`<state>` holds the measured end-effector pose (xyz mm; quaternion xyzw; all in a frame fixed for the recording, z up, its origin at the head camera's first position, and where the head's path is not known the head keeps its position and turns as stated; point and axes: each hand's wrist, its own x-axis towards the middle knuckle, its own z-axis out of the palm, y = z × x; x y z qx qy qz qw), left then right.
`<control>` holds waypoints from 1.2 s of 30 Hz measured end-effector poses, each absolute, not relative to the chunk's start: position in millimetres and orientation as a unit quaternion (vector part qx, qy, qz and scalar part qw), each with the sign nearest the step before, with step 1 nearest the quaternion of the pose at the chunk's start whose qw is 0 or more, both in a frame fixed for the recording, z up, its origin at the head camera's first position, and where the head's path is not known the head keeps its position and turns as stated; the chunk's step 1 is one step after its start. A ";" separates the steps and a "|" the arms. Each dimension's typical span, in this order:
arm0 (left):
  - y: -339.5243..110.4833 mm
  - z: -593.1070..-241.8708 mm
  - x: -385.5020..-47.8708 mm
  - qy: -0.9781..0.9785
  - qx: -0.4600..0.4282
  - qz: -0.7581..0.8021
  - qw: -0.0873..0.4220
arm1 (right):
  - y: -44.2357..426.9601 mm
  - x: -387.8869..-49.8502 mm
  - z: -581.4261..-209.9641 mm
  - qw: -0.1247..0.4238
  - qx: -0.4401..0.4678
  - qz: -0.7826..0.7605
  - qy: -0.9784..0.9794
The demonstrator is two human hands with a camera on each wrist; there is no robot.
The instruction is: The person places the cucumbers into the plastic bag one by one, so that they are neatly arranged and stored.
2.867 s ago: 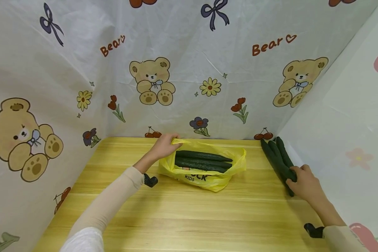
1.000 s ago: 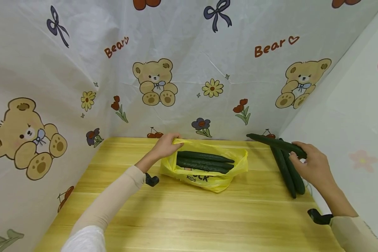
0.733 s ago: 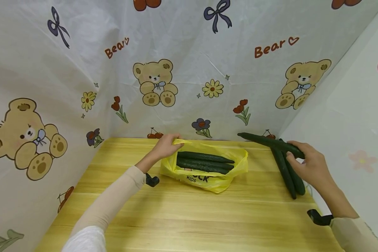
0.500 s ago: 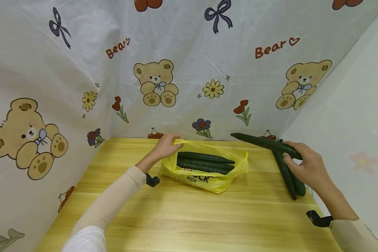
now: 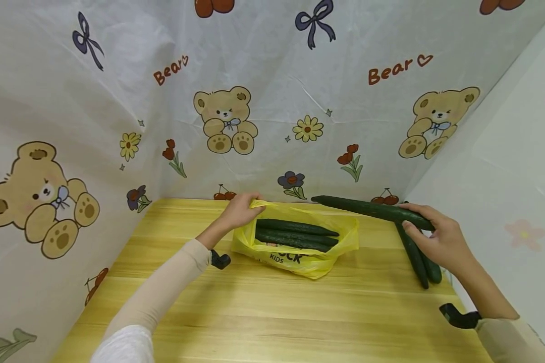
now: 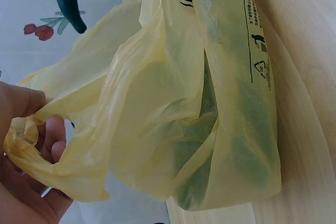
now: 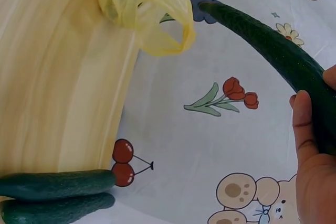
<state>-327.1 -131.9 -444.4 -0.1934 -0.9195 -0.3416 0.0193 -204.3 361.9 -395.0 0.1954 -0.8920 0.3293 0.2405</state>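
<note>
A yellow plastic bag (image 5: pixel 340 242) lies on the table with its mouth spread and dark green cucumbers (image 5: pixel 295 234) inside. My left hand (image 5: pixel 239 210) pinches the bag's left rim; in the left wrist view thumb and fingers (image 6: pixel 55 135) hold the bunched handle. In my right hand (image 5: pixel 440 237) is another cucumber (image 5: pixel 368 207), gripped by its right end and raised above the table. Its free tip points left and reaches over the back right part of the bag. The right wrist view shows the thumb and fingers around that cucumber (image 7: pixel 268 40).
Two more cucumbers (image 5: pixel 418 262) lie side by side at the table's right edge, below the right hand. A white sheet printed with bears (image 5: pixel 227 121) hangs behind and along both sides of the wooden table (image 5: pixel 272 317).
My right hand has lifted one cucumber from the pile at right, turned it crosswise, and carried it left toward the bag. The left hand keeps its hold on the rim.
</note>
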 end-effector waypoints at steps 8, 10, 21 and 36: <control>-130.5 -443.4 -327.0 -0.918 -0.193 -0.346 0.016 | 352.0 -196.8 -391.1 0.214 0.193 0.331 -0.898; -130.5 -442.9 -326.8 -0.918 -0.192 -0.348 0.015 | 349.3 -195.3 -389.6 0.210 0.194 0.330 -0.899; -130.2 -440.8 -327.1 -0.921 -0.186 -0.343 0.013 | 330.6 -191.5 -381.5 0.203 0.247 0.349 -0.881; -131.2 -441.6 -325.1 -0.919 -0.190 -0.345 0.015 | 289.2 -220.3 -395.8 0.165 0.283 0.321 -0.889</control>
